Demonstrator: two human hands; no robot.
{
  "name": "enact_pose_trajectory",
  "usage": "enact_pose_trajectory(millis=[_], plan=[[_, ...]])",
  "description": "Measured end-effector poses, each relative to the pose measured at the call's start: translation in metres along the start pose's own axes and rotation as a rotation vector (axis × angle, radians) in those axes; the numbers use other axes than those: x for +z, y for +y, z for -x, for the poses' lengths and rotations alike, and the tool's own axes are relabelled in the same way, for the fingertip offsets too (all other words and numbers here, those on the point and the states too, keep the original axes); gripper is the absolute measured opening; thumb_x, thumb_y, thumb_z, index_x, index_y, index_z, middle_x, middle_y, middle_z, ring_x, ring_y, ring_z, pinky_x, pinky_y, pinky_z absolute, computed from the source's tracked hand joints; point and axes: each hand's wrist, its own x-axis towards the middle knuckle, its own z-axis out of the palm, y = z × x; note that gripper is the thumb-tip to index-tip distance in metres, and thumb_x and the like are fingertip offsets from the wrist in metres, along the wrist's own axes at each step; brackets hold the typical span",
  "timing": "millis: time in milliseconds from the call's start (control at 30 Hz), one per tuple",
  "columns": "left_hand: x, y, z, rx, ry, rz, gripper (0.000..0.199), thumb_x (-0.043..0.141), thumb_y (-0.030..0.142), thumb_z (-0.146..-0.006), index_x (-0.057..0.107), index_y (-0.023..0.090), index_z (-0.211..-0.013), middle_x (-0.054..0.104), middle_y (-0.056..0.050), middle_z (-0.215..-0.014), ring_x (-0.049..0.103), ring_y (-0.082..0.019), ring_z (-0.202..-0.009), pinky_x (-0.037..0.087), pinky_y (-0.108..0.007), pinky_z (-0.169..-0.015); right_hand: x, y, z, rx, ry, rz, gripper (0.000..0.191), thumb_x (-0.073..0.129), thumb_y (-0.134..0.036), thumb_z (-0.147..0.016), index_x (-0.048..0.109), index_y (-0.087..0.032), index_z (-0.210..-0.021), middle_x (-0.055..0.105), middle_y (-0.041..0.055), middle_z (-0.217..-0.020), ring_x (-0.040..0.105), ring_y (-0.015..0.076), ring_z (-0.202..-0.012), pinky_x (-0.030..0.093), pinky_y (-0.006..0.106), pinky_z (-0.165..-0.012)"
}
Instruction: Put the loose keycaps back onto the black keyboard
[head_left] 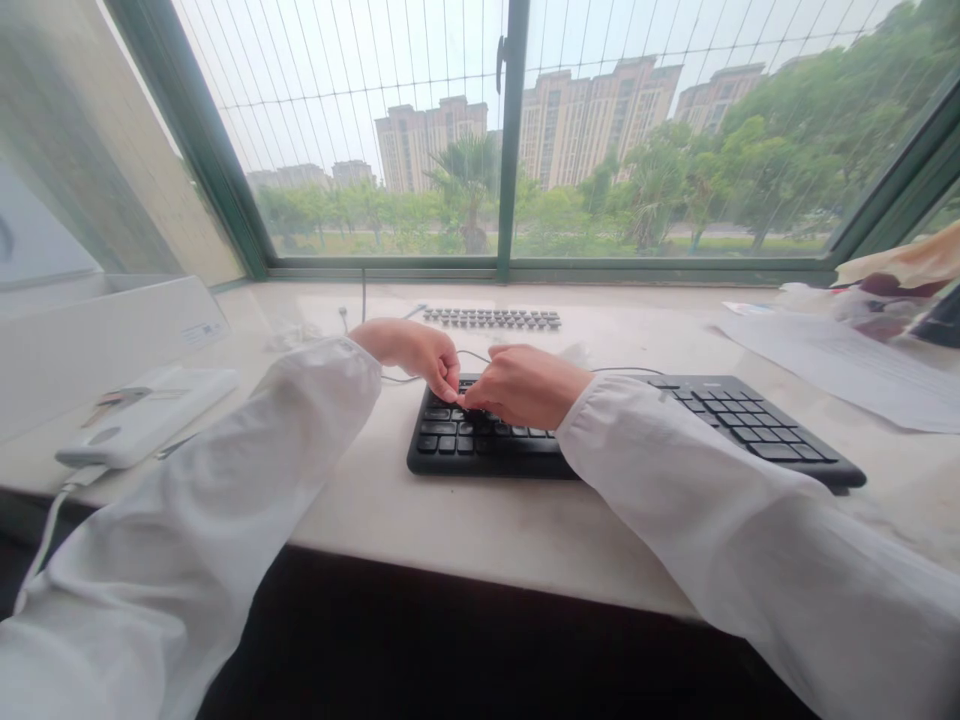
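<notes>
A black keyboard [495, 461] lies on the pale sill in front of me. Over its left end, my left hand [420, 352] has its fingers curled into a pinch. From the other side my right hand [525, 385] meets it, thumb and fingers pressed together, covering some of the keys. The fingertips of both hands come together just above the upper left keys; anything between them is too small or hidden to make out. Behind the hands, small loose keycaps [491, 319] stand in rows on the sill.
A thin black cable [630, 370] runs behind the keyboard. To the left are a white box [112, 330] and a white device [150, 410] with a white cable plugged in. Papers [847, 365] and plastic wrapping lie on the right. A green-framed window [512, 150] stands behind.
</notes>
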Motion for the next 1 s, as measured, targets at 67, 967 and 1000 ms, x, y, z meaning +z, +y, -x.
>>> enact_pose_trajectory(millis=[67,967,1000], plan=[[-0.002,0.002,-0.001,-0.017,-0.022,-0.008,0.046,0.077,0.048,-0.056,0.071,0.02,-0.092,0.068,0.0,-0.08,0.053,-0.016,-0.078,0.04,-0.026,-0.072,-0.001,-0.001,-0.001,-0.02,-0.014,0.023,0.022,0.05,-0.009,-0.082,0.07,-0.019,-0.081,0.068,0.0059,-0.07,0.053,0.0147,-0.062,0.03,0.03,-0.067],[0.004,-0.006,0.007,-0.013,0.038,0.063,0.046,0.072,0.057,-0.061,0.072,0.019,-0.086,0.047,0.002,-0.058,0.033,-0.01,-0.055,0.024,-0.025,-0.05,0.006,0.002,0.003,-0.062,0.02,0.028,0.02,0.055,-0.01,-0.082,0.072,-0.018,-0.09,0.07,0.0059,-0.07,0.054,0.0147,-0.063,0.031,0.03,-0.07],[0.004,-0.006,0.007,-0.009,0.036,0.065,0.046,0.072,0.058,-0.061,0.072,0.019,-0.086,0.046,0.002,-0.058,0.032,-0.01,-0.055,0.023,-0.025,-0.05,0.007,0.003,0.004,-0.063,0.028,0.024,0.022,0.055,-0.01,-0.082,0.072,-0.018,-0.092,0.07,0.0054,-0.069,0.054,0.0146,-0.063,0.031,0.03,-0.07]])
